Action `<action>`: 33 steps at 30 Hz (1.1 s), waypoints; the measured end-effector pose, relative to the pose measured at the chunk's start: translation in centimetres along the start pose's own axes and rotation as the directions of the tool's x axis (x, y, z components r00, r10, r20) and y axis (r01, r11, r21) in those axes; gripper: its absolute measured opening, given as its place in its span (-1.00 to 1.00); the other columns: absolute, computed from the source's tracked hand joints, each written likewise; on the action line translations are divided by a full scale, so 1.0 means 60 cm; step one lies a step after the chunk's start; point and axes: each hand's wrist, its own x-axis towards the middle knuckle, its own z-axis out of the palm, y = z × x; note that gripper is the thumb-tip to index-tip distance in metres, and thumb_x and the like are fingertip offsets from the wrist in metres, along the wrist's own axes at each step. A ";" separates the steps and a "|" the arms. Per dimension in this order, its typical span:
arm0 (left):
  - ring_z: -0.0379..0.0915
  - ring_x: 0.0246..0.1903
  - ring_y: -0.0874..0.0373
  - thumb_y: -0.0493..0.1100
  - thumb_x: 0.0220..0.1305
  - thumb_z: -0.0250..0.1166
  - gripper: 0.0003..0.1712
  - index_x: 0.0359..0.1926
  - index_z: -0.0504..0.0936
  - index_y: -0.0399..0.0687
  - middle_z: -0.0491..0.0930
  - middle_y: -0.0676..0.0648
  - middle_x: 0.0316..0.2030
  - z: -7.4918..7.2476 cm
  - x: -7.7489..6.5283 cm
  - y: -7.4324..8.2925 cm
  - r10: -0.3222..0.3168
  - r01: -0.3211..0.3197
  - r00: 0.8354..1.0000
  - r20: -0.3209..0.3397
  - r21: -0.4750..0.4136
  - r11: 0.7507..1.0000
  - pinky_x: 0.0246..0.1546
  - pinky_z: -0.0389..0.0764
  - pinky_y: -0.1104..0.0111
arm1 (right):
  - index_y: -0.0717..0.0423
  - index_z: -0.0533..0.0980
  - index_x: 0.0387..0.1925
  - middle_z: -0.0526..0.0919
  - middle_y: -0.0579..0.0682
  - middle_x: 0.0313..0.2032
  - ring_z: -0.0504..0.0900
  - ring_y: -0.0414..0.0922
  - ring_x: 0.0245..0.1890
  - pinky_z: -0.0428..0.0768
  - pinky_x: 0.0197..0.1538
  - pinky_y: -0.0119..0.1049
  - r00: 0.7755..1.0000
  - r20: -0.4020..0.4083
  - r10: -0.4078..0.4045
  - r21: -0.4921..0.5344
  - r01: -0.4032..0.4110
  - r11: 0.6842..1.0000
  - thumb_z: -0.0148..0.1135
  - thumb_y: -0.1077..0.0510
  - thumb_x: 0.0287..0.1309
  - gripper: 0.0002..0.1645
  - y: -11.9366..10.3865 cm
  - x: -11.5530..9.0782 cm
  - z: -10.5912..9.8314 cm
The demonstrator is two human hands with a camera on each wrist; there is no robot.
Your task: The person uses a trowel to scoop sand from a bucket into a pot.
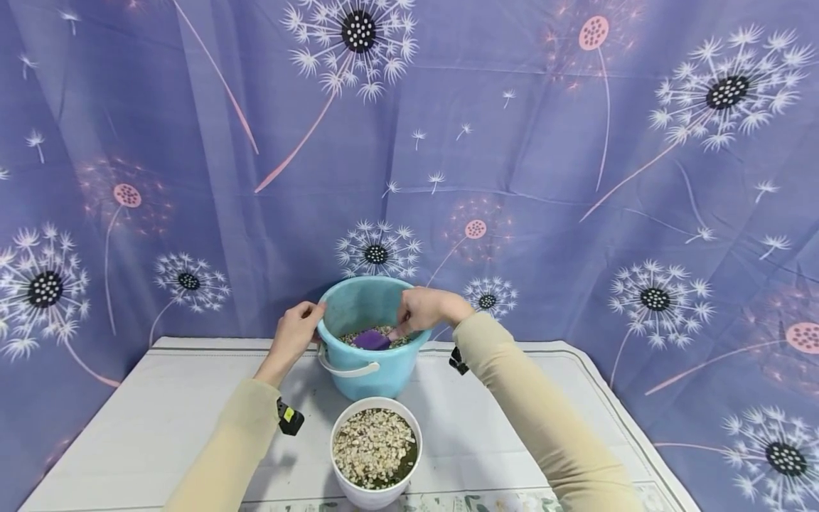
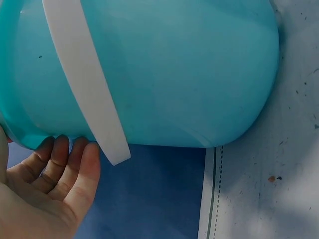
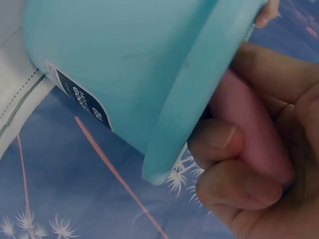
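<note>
My right grip [image 1: 421, 307] curls round the pink handle [image 3: 249, 124] of a purple-bladed scoop [image 1: 372, 340] inside the round light-blue plastic bucket [image 1: 377, 377], near the white cloth-covered desk [image 1: 173, 412]'s back edge. The blade points leftward, long axis slanting (over gritty grains [image 1: 386, 330]). My left grip [image 1: 297, 328] holds the bucket's edge; desk stretches either side.
</note>
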 end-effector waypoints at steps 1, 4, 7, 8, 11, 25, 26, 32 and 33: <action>0.59 -0.41 0.06 0.22 0.44 0.06 -0.45 -0.06 0.60 -0.19 0.58 -0.20 -0.23 0.000 0.000 0.000 -0.001 0.001 1.000 0.000 0.002 1.000 -0.26 0.67 0.10 | 0.10 0.70 -0.60 0.59 -0.10 -0.70 0.33 -0.29 -0.70 0.40 -0.53 -0.45 1.000 0.014 0.013 0.020 -0.014 1.000 0.34 -0.08 0.20 -0.60 0.002 -0.003 -0.002; 0.59 -0.42 0.07 0.23 0.43 0.05 -0.45 -0.05 0.60 -0.18 0.58 -0.19 -0.23 0.000 0.001 0.000 -0.010 0.010 1.000 0.000 0.014 1.000 -0.32 0.68 0.17 | 0.03 0.73 -0.51 0.68 -0.09 -0.58 0.43 -0.29 -0.62 0.48 -0.43 -0.44 0.998 0.038 0.047 0.085 -0.050 0.995 0.35 -0.12 0.18 -0.65 0.008 -0.012 -0.005; 0.59 -0.43 0.08 0.23 0.44 0.05 -0.45 -0.04 0.60 -0.17 0.58 -0.19 -0.23 0.002 0.002 0.001 -0.019 0.018 1.000 0.002 0.021 1.000 -0.36 0.67 0.24 | 0.04 0.73 -0.48 0.69 -0.06 -0.54 0.44 -0.27 -0.61 0.49 -0.42 -0.42 0.997 0.042 0.069 0.190 -0.076 0.979 0.37 -0.13 0.15 -0.66 0.017 -0.019 -0.004; 0.59 -0.43 0.07 0.22 0.44 0.05 -0.46 -0.04 0.60 -0.17 0.58 -0.19 -0.23 0.002 0.002 0.001 -0.021 0.021 1.000 0.003 0.022 1.000 -0.37 0.67 0.25 | 0.04 0.74 -0.47 0.70 -0.05 -0.54 0.44 -0.27 -0.62 0.48 -0.43 -0.42 0.996 0.042 0.074 0.226 -0.081 0.971 0.38 -0.12 0.15 -0.67 0.020 -0.020 -0.003; 0.59 -0.43 0.07 0.20 0.44 0.05 -0.46 -0.03 0.60 -0.18 0.58 -0.19 -0.23 0.003 0.002 0.002 -0.026 0.026 1.000 0.004 0.013 1.000 -0.35 0.68 0.22 | 0.04 0.73 -0.47 0.67 -0.02 -0.56 0.38 -0.27 -0.65 0.42 -0.51 -0.43 0.995 0.045 0.084 0.330 -0.094 0.939 0.40 -0.09 0.13 -0.71 0.030 -0.026 -0.001; 0.59 -0.45 0.08 0.21 0.44 0.06 -0.44 -0.03 0.60 -0.21 0.59 -0.21 -0.24 -0.001 0.001 0.002 -0.016 0.016 1.000 0.010 0.002 1.000 -0.29 0.68 0.11 | -0.01 0.73 -0.36 0.49 -0.11 -0.66 0.17 -0.29 -0.75 0.23 -0.66 -0.46 0.992 0.062 0.105 0.546 -0.122 0.829 0.39 -0.08 0.16 -0.76 0.057 -0.040 0.002; 0.59 -0.45 0.08 0.22 0.43 0.07 -0.45 -0.03 0.60 -0.19 0.59 -0.20 -0.24 -0.001 0.000 0.002 -0.018 0.018 1.000 0.009 -0.001 1.000 -0.30 0.68 0.12 | 0.00 0.73 -0.35 0.48 -0.11 -0.66 0.17 -0.28 -0.76 0.22 -0.67 -0.46 0.992 0.057 0.108 0.563 -0.122 0.817 0.38 -0.06 0.17 -0.77 0.059 -0.041 0.003; 0.59 -0.45 0.08 0.23 0.43 0.06 -0.44 -0.04 0.60 -0.18 0.59 -0.19 -0.24 -0.002 -0.001 0.000 -0.004 0.004 1.000 0.009 -0.001 1.000 -0.39 0.66 0.26 | 0.02 0.73 -0.27 0.45 -0.08 -0.69 0.15 -0.26 -0.78 0.17 -0.68 -0.42 0.990 0.013 0.137 0.649 -0.113 0.752 0.34 0.03 0.22 -0.83 0.076 -0.049 0.009; 0.59 -0.45 0.08 0.24 0.43 0.06 -0.44 -0.04 0.60 -0.18 0.59 -0.19 -0.24 -0.003 -0.001 0.000 -0.005 0.005 1.000 0.010 -0.001 1.000 -0.38 0.66 0.26 | 0.01 0.73 -0.26 0.45 -0.08 -0.69 0.15 -0.26 -0.78 0.17 -0.68 -0.41 0.990 0.008 0.141 0.657 -0.112 0.745 0.34 0.01 0.22 -0.82 0.078 -0.049 0.010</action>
